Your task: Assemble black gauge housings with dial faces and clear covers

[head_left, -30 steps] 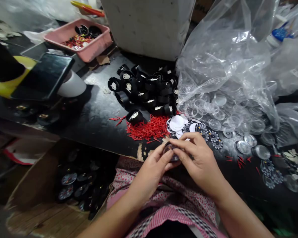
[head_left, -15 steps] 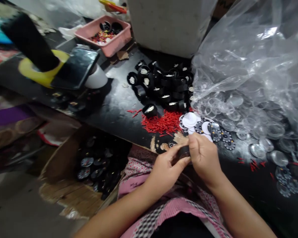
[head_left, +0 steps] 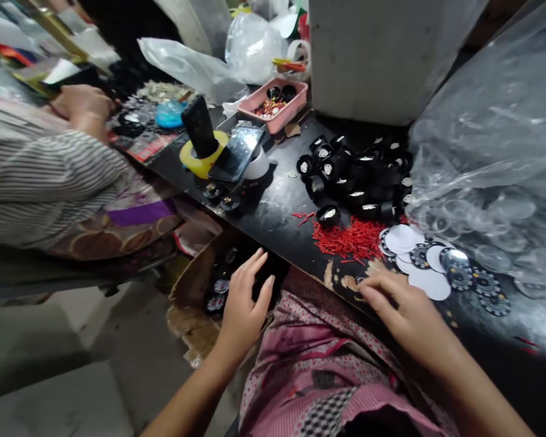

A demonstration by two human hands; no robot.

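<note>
My left hand (head_left: 244, 300) hovers over a cardboard box (head_left: 184, 303), fingers apart and holding nothing. Inside the box lie dark round pieces with printed dials (head_left: 217, 294). At the table's front edge, my right hand (head_left: 407, 306) has thumb and index finger brought together beside a tiny part (head_left: 359, 280); whether they grip it is unclear. Just beyond lies a pile of thin red pointers (head_left: 350, 237). Black round cases (head_left: 355, 176) with pale patches are heaped behind it. White paper discs (head_left: 430, 284) and black printed dials (head_left: 486, 282) spread to the right of the pile.
Clear plastic bags (head_left: 473, 145) and clear round covers (head_left: 495, 224) crowd the right side. A pink tray (head_left: 273, 106) stands farther back. A phone (head_left: 239, 152) leans near a yellow tape roll (head_left: 202, 159). Another person's striped sleeve (head_left: 40, 176) is at far left.
My hands have parted. The black round case held between them is out of both hands; the left has moved over the box, the right stays by the table edge. The view has swung left.
</note>
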